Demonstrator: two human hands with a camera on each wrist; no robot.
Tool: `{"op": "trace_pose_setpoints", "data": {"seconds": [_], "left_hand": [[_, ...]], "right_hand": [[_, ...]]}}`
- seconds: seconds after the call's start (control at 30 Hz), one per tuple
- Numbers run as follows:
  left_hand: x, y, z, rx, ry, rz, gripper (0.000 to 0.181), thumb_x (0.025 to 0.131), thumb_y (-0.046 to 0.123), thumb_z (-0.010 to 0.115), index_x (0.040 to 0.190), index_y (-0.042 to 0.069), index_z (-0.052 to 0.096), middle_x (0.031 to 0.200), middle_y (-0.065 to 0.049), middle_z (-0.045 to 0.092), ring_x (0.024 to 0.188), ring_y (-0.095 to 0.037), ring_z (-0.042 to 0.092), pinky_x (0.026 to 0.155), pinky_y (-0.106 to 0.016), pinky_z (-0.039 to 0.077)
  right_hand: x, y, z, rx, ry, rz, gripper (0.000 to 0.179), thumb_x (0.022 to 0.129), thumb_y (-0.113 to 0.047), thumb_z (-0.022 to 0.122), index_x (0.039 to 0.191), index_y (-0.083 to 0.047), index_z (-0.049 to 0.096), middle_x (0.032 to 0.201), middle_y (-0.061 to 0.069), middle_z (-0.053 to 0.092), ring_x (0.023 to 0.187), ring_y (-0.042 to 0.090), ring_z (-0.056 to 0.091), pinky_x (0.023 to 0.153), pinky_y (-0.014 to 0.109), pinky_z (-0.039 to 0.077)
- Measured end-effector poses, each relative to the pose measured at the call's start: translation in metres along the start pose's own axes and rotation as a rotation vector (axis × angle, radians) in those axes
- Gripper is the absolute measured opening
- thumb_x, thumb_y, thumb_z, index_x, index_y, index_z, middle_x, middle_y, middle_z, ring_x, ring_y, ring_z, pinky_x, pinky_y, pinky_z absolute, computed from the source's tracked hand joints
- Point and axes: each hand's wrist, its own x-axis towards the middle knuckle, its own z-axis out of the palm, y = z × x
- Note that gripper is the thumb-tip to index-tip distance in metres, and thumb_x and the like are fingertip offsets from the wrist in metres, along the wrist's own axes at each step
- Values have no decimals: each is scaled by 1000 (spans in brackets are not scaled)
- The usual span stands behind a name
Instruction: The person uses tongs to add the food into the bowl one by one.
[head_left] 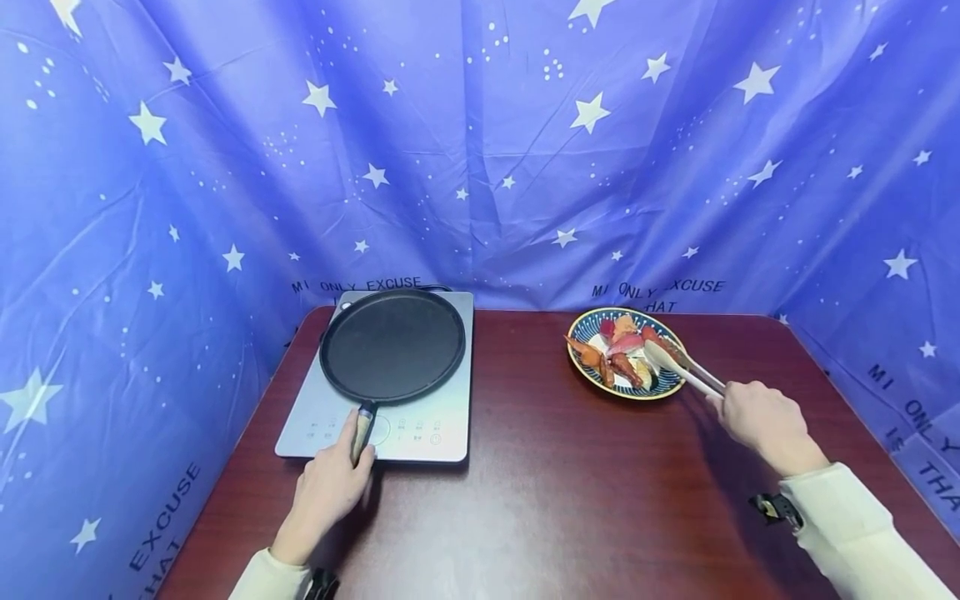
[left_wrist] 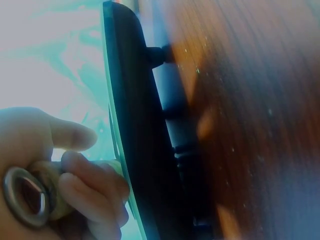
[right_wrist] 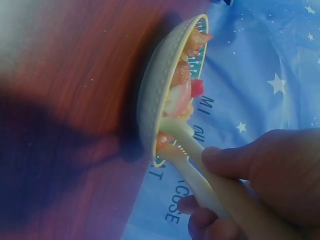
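My left hand (head_left: 333,479) grips the handle (head_left: 362,435) of a flat, round black frying pan (head_left: 393,343), which sits on an induction cooker (head_left: 438,442). The left wrist view shows fingers curled round that handle, with a metal ring (left_wrist: 25,196) at its end. My right hand (head_left: 765,421) holds pale tongs (head_left: 703,379), thumb on one arm and fingers on the other. Their tips reach into a blue-patterned plate (head_left: 576,360) of assorted food. A reddish-brown piece (right_wrist: 164,141) lies between the tips; whether they pinch it I cannot tell.
Beneath everything is a dark red wooden table (head_left: 555,492). Blue star-printed curtains (head_left: 480,158) hang behind it and on both sides. On the plate lie drumstick-like pieces (head_left: 625,367) and a pink slice (head_left: 624,344).
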Motion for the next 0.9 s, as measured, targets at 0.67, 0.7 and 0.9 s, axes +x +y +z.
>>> {"op": "trace_pose_setpoints", "data": {"seconds": [0.67, 0.7, 0.9], "left_hand": [[0, 3, -4, 9, -17, -13, 63, 91, 33, 53, 147, 10, 34, 97, -26, 65, 74, -39, 62, 58, -51, 45], [0, 3, -4, 10, -17, -9, 63, 91, 32, 54, 146, 9, 34, 96, -26, 65, 74, -39, 62, 58, -51, 45], [-1, 3, -4, 9, -25, -8, 63, 91, 32, 54, 146, 9, 33, 97, -26, 64, 73, -39, 62, 58, -52, 45]], "right_hand": [[-6, 15, 5, 118, 4, 29, 37, 95, -30, 50, 76, 1, 56, 62, 23, 52, 57, 45, 53, 46, 54, 38], [-6, 16, 5, 125, 8, 31, 37, 95, -31, 50, 76, 0, 56, 62, 23, 52, 57, 46, 53, 46, 54, 38], [-6, 20, 4, 137, 38, 16, 37, 95, -31, 50, 77, 0, 56, 62, 25, 52, 59, 49, 53, 47, 55, 37]]}}
